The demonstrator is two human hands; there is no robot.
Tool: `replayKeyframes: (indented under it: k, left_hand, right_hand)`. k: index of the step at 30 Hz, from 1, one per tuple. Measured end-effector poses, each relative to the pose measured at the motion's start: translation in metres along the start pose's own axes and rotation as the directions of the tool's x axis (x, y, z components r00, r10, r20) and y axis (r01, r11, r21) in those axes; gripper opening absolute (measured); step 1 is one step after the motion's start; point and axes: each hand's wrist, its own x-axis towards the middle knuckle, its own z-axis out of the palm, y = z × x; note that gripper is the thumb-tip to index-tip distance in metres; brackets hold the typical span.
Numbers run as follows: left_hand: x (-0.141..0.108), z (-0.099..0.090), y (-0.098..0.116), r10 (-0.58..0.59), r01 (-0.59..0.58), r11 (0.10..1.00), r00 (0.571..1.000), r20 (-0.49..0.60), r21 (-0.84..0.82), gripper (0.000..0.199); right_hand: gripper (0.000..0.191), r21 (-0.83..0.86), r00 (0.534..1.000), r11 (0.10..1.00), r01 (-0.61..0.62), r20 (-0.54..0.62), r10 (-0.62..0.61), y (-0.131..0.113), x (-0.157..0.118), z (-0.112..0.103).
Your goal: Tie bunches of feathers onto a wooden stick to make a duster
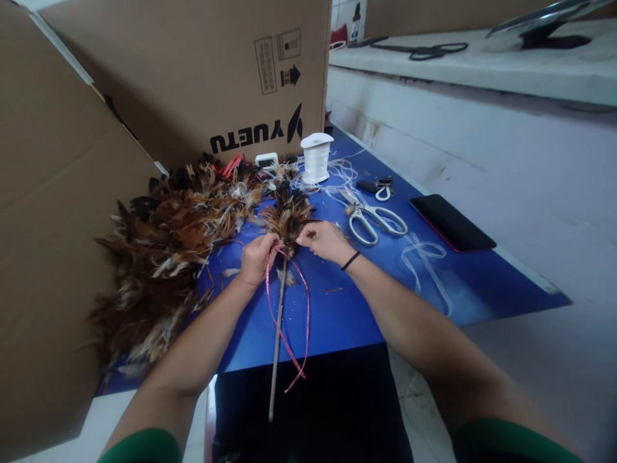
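Observation:
My left hand [259, 259] is closed at the base of a brown feather bunch [288, 215], where a thin stick [278, 341] meets the feathers. Pink ribbon [308, 302] comes from the same spot, and its two ends hang down past the table's front edge. On the other side of the bunch, my right hand [321, 240] pinches with thumb and forefinger; what lies between the fingertips is too small to make out, perhaps a strand at the binding. The stick slants down toward my lap, its lower end free.
Loose brown feathers [168, 244] are heaped at the left, against cardboard [193, 71]. Silver scissors [376, 218], a white ribbon spool [316, 157], small black-handled snips [376, 186] and a dark phone [453, 222] lie right of the hands. Another pair of scissors [424, 50] rests on the ledge.

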Motion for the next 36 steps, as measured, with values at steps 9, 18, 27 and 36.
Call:
replayKeyframes:
  k: [9,18,27,36]
  left_hand:
    - [0.006,-0.010,0.004,0.030,-0.031,0.995,0.999,0.010,0.092,0.005]
    - [0.008,-0.011,0.008,-0.041,0.041,0.999,0.999,0.017,0.019,0.018]
    - [0.000,-0.008,-0.010,-0.008,-0.005,0.997,0.985,0.172,0.075,0.017]
    - [0.012,-0.017,0.001,-0.056,0.083,0.983,0.986,0.159,-0.163,0.012]
  right_hand:
    - [0.009,-0.084,1.000,0.996,-0.029,-0.015,0.028,0.002,0.002,0.003]
    - [0.008,-0.123,0.990,0.990,-0.073,-0.132,0.056,-0.006,-0.003,0.005]
    - [0.013,-0.049,0.997,0.997,-0.060,-0.056,0.058,0.006,0.002,0.010]
    - [0.012,-0.100,0.994,0.990,-0.096,-0.062,0.090,0.003,0.002,0.008]
